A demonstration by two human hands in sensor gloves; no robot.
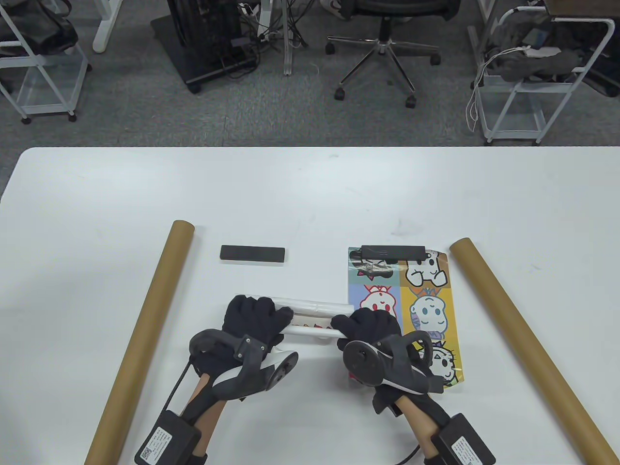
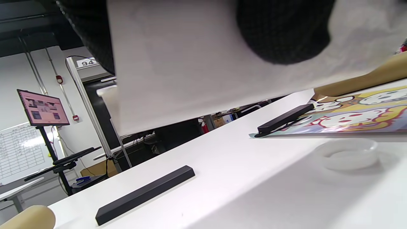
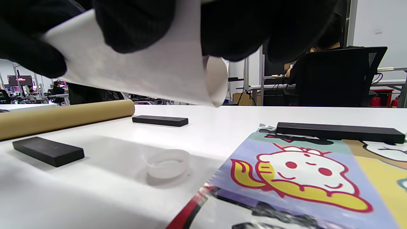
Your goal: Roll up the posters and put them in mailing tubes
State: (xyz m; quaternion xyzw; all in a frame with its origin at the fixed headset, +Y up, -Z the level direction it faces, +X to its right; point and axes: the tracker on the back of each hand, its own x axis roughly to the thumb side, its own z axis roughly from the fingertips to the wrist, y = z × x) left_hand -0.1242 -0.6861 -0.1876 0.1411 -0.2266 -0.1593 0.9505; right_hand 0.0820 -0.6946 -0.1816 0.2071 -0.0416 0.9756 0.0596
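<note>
Presently held: one rolled poster (image 1: 315, 317), white side out, lying crosswise between both hands above the table (image 1: 310, 193).

Left hand (image 1: 254, 317): fingers curled over the roll's left end, clasping it. The left wrist view shows a fingertip pressed on the white paper.

Right hand (image 1: 370, 329): fingers curled round the roll's right end. The right wrist view shows the open spiral of the paper's end beside its fingers, lifted clear of the tabletop.

Beneath the roll: one clear plastic ring (image 3: 168, 163), lying flat on the table, unused.

Second poster (image 1: 404, 315): cartoon-printed, lying flat just right of the roll, partly under the right hand. One black bar weight (image 1: 393, 252) sits across its far edge.

Spare black bar weight (image 1: 252, 254): on bare table, beyond the left hand. A third bar (image 3: 48, 151) appears only in the right wrist view, near the ring.

Left mailing tube (image 1: 143, 339): brown cardboard, lying on the table well left of the hands. Right mailing tube (image 1: 528, 346): same kind, lying just right of the flat poster.

Hazards, as judged: the roll looks loose at its right end, so easing either clasp could let it spring open. Squeezing harder risks creasing the paper. A roll too wide will likely catch on a tube's mouth and buckle. The right hand, lowered, could scuff or shift the flat poster.
</note>
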